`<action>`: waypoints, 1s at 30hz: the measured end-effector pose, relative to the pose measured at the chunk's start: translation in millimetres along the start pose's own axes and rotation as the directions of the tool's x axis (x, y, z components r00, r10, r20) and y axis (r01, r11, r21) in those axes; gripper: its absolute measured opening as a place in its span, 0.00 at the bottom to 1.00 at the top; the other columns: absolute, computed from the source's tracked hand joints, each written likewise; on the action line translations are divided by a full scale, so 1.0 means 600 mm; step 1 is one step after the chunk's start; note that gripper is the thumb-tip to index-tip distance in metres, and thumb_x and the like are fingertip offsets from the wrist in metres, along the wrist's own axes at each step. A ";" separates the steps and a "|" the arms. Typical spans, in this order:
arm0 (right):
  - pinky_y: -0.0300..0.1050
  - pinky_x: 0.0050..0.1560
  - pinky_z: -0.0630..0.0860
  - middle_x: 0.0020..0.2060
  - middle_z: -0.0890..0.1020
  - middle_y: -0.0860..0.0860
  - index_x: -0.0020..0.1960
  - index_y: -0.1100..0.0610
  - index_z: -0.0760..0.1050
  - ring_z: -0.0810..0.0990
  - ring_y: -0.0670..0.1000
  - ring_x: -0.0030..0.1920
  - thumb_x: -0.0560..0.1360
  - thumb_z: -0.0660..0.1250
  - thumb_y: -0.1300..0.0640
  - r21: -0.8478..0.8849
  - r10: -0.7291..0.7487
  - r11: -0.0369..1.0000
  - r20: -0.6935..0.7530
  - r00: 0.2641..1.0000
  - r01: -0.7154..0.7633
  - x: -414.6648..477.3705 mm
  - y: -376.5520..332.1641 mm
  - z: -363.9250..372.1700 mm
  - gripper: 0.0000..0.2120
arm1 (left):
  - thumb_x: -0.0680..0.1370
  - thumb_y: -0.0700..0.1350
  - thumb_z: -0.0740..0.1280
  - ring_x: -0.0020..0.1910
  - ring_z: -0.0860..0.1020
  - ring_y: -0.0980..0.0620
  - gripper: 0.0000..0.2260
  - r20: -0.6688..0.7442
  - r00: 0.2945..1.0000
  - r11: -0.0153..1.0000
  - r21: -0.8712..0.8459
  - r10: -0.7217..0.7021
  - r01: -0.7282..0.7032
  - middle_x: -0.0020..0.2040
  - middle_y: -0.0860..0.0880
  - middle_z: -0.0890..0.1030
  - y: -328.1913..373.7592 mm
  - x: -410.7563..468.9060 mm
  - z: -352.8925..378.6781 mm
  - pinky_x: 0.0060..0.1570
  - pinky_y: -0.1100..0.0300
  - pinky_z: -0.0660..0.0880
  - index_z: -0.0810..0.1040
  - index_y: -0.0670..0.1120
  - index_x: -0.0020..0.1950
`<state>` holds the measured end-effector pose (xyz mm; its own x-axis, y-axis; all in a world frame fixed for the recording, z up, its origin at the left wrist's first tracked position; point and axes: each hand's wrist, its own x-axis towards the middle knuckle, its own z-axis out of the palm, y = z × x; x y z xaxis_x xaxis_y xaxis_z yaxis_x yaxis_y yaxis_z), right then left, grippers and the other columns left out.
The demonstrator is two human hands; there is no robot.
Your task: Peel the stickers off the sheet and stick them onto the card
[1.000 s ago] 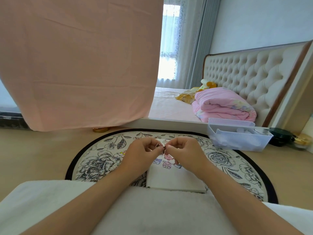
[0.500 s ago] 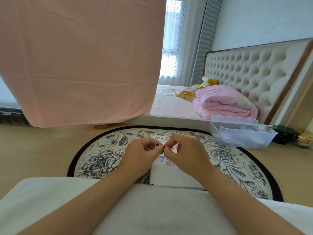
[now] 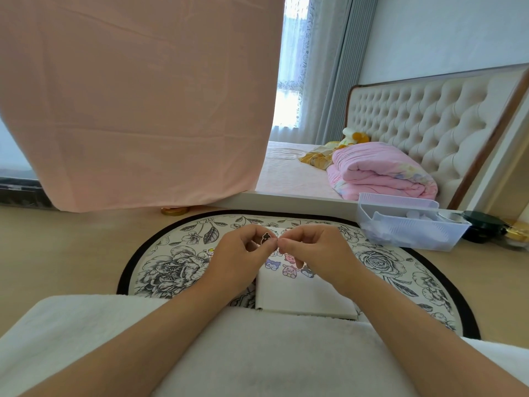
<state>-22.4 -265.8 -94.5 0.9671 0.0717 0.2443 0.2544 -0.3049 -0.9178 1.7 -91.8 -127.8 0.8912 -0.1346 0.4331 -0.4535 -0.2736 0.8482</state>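
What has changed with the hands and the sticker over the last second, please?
The small dark sticker, earlier almost hidden between the fingertips, now shows more plainly in the fingers of the left hand; the fingers of the right hand pinch at its edge. Both hands stay together above the white card, which lies unmoved on the floral mat.

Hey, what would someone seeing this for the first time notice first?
Probably the two hands meeting at centre: the left hand and right hand pinch a small dark sticker between them, above a white card and pastel cartoon stickers on a floral mat. Next, the big pink cloth hanging upper left and the folded pink quilt on the bed at right.
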 end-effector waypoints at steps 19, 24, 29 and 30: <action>0.38 0.27 0.64 0.35 0.84 0.52 0.46 0.60 0.85 0.73 0.48 0.28 0.74 0.75 0.58 0.091 0.160 0.980 0.143 0.977 -0.174 0.005 0.007 -0.012 0.05 | 0.76 0.46 0.73 0.31 0.72 0.60 0.02 0.037 0.999 0.999 0.021 0.032 -0.033 0.31 0.59 0.76 -0.002 -0.002 -0.004 0.34 0.70 0.70 0.84 0.50 0.44; 0.37 0.27 0.63 0.36 0.83 0.50 0.44 0.57 0.83 0.74 0.49 0.29 0.78 0.71 0.59 0.034 0.120 0.992 0.129 0.984 -0.126 0.006 0.011 -0.003 0.05 | 0.76 0.49 0.73 0.32 0.73 0.58 0.04 0.047 0.999 1.000 0.021 -0.021 0.020 0.31 0.56 0.77 -0.005 0.000 -0.002 0.33 0.68 0.70 0.83 0.51 0.42; 0.37 0.26 0.63 0.36 0.83 0.49 0.47 0.60 0.83 0.75 0.49 0.29 0.78 0.71 0.58 0.011 0.138 0.990 0.140 0.980 -0.141 0.006 0.008 -0.005 0.06 | 0.76 0.48 0.72 0.33 0.75 0.55 0.05 0.059 0.995 0.996 0.000 -0.084 0.085 0.35 0.46 0.81 -0.003 0.000 -0.002 0.35 0.62 0.72 0.83 0.50 0.41; 0.38 0.26 0.63 0.38 0.83 0.50 0.48 0.62 0.83 0.76 0.49 0.30 0.79 0.70 0.57 0.016 0.146 0.988 0.155 0.977 -0.151 0.006 0.007 -0.010 0.08 | 0.77 0.48 0.72 0.33 0.75 0.55 0.05 0.067 0.994 0.996 -0.007 -0.088 0.089 0.36 0.45 0.82 -0.003 0.000 -0.003 0.36 0.60 0.72 0.83 0.50 0.41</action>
<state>-17.6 -272.2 -95.5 0.9835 0.1722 0.0560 0.1061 -0.2973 -0.9489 2.5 -89.9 -128.7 0.9259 -0.1736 0.3355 -0.3729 -0.2775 0.8854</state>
